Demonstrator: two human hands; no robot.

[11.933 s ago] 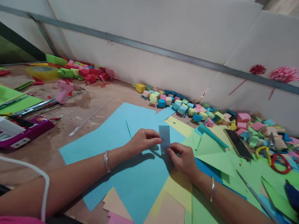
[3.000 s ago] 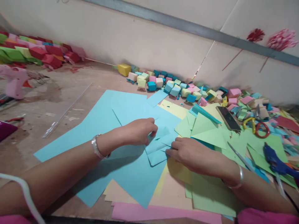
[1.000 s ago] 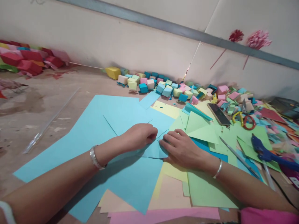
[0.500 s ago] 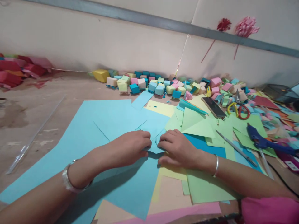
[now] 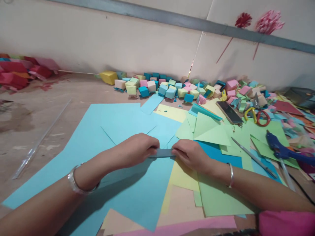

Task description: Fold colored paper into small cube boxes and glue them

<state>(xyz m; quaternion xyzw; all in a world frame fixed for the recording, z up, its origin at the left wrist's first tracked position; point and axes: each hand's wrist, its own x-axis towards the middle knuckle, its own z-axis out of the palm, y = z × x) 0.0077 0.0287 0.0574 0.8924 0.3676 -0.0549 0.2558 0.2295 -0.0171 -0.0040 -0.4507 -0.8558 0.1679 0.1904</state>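
Observation:
Between my two hands a folded strip of light blue paper (image 5: 164,153) is stretched level, its shaded side toward me. My left hand (image 5: 137,148) pinches its left end between thumb and fingers. At the other end my right hand (image 5: 190,154) grips the strip the same way, fingers curled over it. Both hands are just above large sheets of light blue paper (image 5: 98,121), on which their shadows fall. The ends of the strip are hidden inside my fingers.
Right of my hands lie green paper sheets (image 5: 211,129), a craft knife (image 5: 253,156), a phone (image 5: 228,112), scissors (image 5: 257,116) and a blue glue gun (image 5: 283,150). Small paper boxes (image 5: 170,92) line the wall. A clear ruler (image 5: 44,136) lies at left.
The paper at my fingertips, loose and bent before, is now a narrow folded strip pulled straight. My fingers have closed into pinches, and the view has shifted slightly.

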